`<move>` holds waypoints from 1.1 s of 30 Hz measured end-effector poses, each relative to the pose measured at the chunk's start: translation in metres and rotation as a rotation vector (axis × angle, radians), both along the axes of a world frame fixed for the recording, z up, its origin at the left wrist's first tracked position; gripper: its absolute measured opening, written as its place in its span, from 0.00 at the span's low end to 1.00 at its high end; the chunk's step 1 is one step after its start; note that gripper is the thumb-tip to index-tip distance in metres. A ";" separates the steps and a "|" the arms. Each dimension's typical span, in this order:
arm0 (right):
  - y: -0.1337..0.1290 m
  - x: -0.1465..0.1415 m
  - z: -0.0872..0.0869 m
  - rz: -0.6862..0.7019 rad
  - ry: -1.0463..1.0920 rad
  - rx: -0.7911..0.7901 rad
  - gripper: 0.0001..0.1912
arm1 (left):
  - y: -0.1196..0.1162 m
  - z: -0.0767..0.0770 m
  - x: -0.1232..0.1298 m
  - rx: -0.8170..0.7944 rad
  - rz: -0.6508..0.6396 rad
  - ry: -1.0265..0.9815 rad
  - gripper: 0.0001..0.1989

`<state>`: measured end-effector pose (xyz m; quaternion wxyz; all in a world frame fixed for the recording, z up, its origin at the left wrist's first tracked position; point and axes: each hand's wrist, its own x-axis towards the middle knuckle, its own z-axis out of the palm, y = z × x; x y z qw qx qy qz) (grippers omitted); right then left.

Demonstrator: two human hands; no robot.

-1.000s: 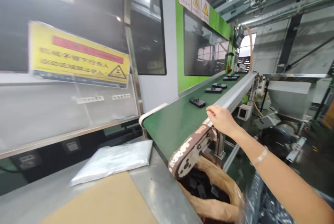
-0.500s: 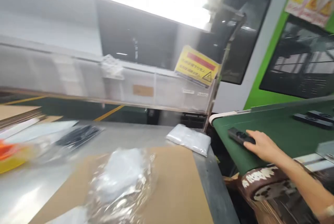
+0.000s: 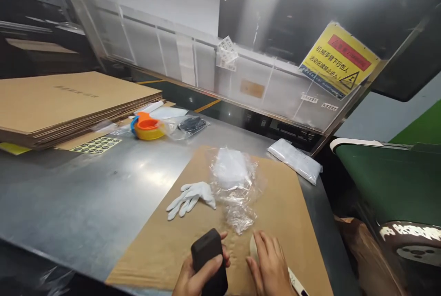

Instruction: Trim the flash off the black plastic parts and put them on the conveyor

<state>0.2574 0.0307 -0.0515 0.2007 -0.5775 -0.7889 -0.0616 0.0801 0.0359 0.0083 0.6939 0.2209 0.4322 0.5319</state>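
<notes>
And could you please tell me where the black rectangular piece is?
In the head view, the black rectangular piece is low, just left of centre, in the left hand over the brown cardboard, with the white glove beyond.

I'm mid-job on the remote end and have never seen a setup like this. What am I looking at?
There is no robot here: these are a person's own two bare hands, seen by a camera worn on the head, looking forward and down. The left hand holds a black, block-like part. The right hand is over a pale object, mostly covered, so I can't tell its grip. Both are above a brown sheet on a metal table. On the sheet lie a white glove and crumpled clear plastic. A stack of cardboard stands at the left; at the right is a green belt.
</notes>
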 end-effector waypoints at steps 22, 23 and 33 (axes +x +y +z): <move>-0.038 -0.072 0.092 0.637 0.372 -0.106 0.34 | -0.030 -0.013 -0.060 0.753 -0.445 0.696 0.07; -0.039 -0.070 0.091 0.633 0.362 -0.115 0.34 | -0.032 -0.013 -0.061 0.745 -0.463 0.693 0.05; -0.045 -0.063 0.095 0.559 0.507 -0.227 0.30 | -0.037 -0.011 -0.058 0.465 -0.586 0.228 0.08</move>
